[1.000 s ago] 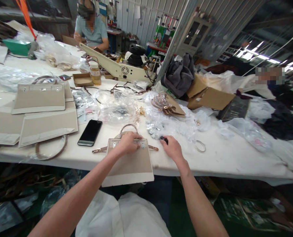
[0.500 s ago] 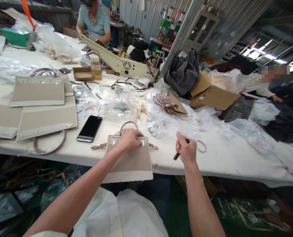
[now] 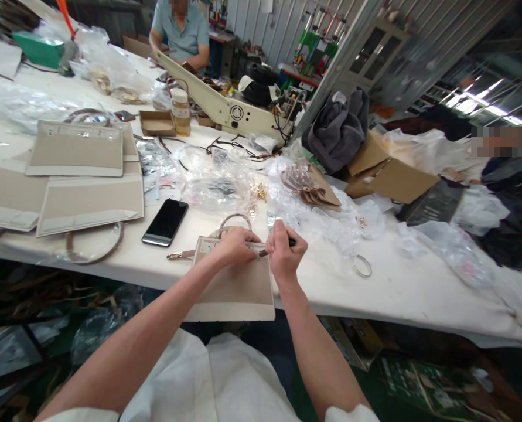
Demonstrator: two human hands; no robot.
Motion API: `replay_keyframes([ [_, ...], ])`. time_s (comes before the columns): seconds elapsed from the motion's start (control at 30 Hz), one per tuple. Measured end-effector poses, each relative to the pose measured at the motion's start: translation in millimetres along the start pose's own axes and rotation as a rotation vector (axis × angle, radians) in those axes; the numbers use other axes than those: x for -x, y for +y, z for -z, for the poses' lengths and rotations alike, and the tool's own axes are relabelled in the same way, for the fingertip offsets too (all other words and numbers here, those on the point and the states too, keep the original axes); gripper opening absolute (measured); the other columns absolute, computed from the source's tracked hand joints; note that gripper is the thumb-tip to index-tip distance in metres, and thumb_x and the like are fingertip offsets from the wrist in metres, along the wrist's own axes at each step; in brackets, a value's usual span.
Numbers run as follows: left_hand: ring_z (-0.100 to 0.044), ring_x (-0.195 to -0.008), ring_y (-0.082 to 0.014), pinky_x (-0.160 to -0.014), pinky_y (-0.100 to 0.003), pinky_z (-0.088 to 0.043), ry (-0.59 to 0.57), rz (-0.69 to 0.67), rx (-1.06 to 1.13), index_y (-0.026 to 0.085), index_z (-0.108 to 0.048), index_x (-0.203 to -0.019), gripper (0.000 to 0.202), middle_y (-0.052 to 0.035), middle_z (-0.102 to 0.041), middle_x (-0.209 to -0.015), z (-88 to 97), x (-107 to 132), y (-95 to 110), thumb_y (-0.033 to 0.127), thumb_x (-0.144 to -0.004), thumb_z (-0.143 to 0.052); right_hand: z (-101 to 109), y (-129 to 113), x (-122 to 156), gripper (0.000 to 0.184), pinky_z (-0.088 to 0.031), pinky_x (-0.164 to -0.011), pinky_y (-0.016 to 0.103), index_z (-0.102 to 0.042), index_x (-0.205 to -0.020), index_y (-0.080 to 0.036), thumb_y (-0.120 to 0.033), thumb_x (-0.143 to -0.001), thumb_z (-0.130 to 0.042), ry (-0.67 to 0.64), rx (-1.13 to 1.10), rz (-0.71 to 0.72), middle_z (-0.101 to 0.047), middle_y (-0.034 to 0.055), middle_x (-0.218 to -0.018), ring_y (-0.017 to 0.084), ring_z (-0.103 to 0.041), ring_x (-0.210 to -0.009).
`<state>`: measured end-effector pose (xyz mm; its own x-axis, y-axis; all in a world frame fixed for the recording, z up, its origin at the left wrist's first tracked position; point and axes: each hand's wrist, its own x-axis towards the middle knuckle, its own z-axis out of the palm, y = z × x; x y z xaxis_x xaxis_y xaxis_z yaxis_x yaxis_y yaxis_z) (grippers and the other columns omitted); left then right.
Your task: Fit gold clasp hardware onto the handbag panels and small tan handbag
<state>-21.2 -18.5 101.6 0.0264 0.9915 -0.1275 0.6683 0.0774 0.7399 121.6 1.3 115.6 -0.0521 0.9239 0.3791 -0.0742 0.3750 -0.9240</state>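
A beige bag panel [image 3: 236, 293] lies at the table's front edge, its lower part overhanging. A round handle [image 3: 235, 218] rises behind its top edge, and a narrow strap with a metal end [image 3: 180, 255] sticks out on the left. My left hand [image 3: 235, 246] grips the panel's top edge, fingers curled over it. My right hand [image 3: 285, 249] is closed around a dark, slim stick-like tool [image 3: 264, 253]. The tool's end meets the panel's top right, near the metal fitting there. My fingers partly hide that contact.
Several similar panels [image 3: 89, 202] lie stacked on the left beside a black phone [image 3: 166, 223]. Clear plastic bags [image 3: 217, 181] and small gold-coloured parts [image 3: 261, 191] lie beyond. A metal ring [image 3: 362, 265] rests on the right. A cream machine [image 3: 238, 116] and another person [image 3: 181, 35] are across the table.
My right hand has moved left with the dark tool, from beside the panel to its top right fitting. My left hand stays on the panel. The view has shifted slightly.
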Motion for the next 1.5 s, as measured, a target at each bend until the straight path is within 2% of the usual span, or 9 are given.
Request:
replay_keyframes([
  [0.2,-0.068,-0.120,-0.0372,-0.111,-0.051,-0.044,0.070,0.066,-0.037,0.033,-0.088,-0.106,0.028,-0.0064,-0.083,-0.113,-8.0,-1,3,0.035,-0.080,-0.079,3,-1,0,0.063,-0.035,-0.046,0.028,-0.044,-0.061,-0.024,-0.060,-0.108,-0.066,-0.070,0.072,0.005,-0.042,-0.0041,-0.053,0.013,-0.040,-0.047],
  [0.47,-0.063,-0.122,-0.0373,-0.108,-0.051,-0.041,0.110,0.111,-0.045,0.033,-0.087,-0.104,0.026,-0.0089,-0.080,-0.111,-17.3,-3,2,0.033,-0.080,-0.079,0,-1,-2,0.064,-0.032,-0.048,0.030,-0.047,-0.059,-0.023,-0.058,-0.110,-0.065,-0.160,0.134,0.026,-0.046,-0.0024,-0.053,0.013,-0.043,-0.047],
  [0.63,-0.062,-0.119,-0.0365,-0.102,-0.049,-0.041,0.125,0.095,-0.079,0.030,-0.086,-0.099,0.023,-0.0116,-0.077,-0.110,-20.1,-3,4,0.031,-0.080,-0.074,5,12,10,0.065,-0.035,-0.048,0.030,-0.046,-0.058,-0.023,-0.059,-0.109,-0.066,-0.116,0.162,0.095,-0.044,-0.0025,-0.053,0.014,-0.044,-0.046],
  [0.73,-0.061,-0.118,-0.0368,-0.102,-0.049,-0.041,0.108,0.120,-0.107,0.029,-0.086,-0.102,0.024,-0.0130,-0.076,-0.113,-20.0,-3,6,0.030,-0.081,-0.074,5,13,6,0.065,-0.036,-0.046,0.030,-0.046,-0.059,-0.024,-0.063,-0.107,-0.067,-0.091,0.103,0.056,-0.043,-0.0028,-0.053,0.013,-0.042,-0.046],
  [0.9,-0.060,-0.121,-0.0349,-0.105,-0.047,-0.039,0.127,0.108,-0.057,0.030,-0.086,-0.101,0.028,-0.0095,-0.077,-0.114,-20.4,-2,5,0.022,-0.077,-0.075,7,-4,-10,0.068,-0.027,-0.039,0.027,-0.041,-0.057,-0.023,-0.061,-0.103,-0.075,-0.049,-0.211,-0.054,-0.035,-0.0061,-0.050,0.010,-0.031,-0.040],
  [1.07,-0.062,-0.118,-0.0351,-0.104,-0.048,-0.040,0.155,0.091,-0.040,0.030,-0.087,-0.099,0.033,-0.0093,-0.077,-0.110,-23.2,-1,1,0.016,-0.072,-0.073,7,-11,-15,0.071,-0.021,-0.035,0.024,-0.040,-0.056,-0.023,-0.060,-0.096,-0.083,-0.118,-0.271,-0.214,-0.033,-0.0070,-0.047,0.008,-0.027,-0.037],
  [1.27,-0.060,-0.119,-0.0363,-0.105,-0.049,-0.041,0.187,0.093,-0.021,0.028,-0.087,-0.105,0.036,-0.0120,-0.075,-0.112,-27.7,0,0,0.018,-0.074,-0.074,-6,13,-35,0.075,-0.017,-0.031,0.021,-0.035,-0.058,-0.023,-0.069,-0.091,-0.085,-0.087,-0.230,-0.399,-0.030,-0.0089,-0.047,0.006,-0.025,-0.035],
  [1.4,-0.062,-0.116,-0.0380,-0.101,-0.049,-0.042,0.201,0.080,-0.038,0.028,-0.088,-0.103,0.036,-0.0132,-0.075,-0.104,-28.3,0,-2,0.019,-0.071,-0.075,-21,36,-69,0.075,-0.012,-0.030,0.018,-0.030,-0.061,-0.024,-0.067,-0.095,-0.082,-0.037,-0.129,-0.742,-0.024,-0.0119,-0.046,0.005,-0.018,-0.036],
  [1.5,-0.062,-0.117,-0.0380,-0.101,-0.049,-0.042,0.194,0.073,-0.009,0.029,-0.088,-0.106,0.037,-0.0123,-0.078,-0.106,-26.8,0,-4,0.019,-0.072,-0.075,-22,34,-79,0.074,-0.010,-0.030,0.018,-0.030,-0.062,-0.024,-0.066,-0.097,-0.080,-0.143,-0.151,-0.872,-0.023,-0.0126,-0.046,0.004,-0.015,-0.037],
])
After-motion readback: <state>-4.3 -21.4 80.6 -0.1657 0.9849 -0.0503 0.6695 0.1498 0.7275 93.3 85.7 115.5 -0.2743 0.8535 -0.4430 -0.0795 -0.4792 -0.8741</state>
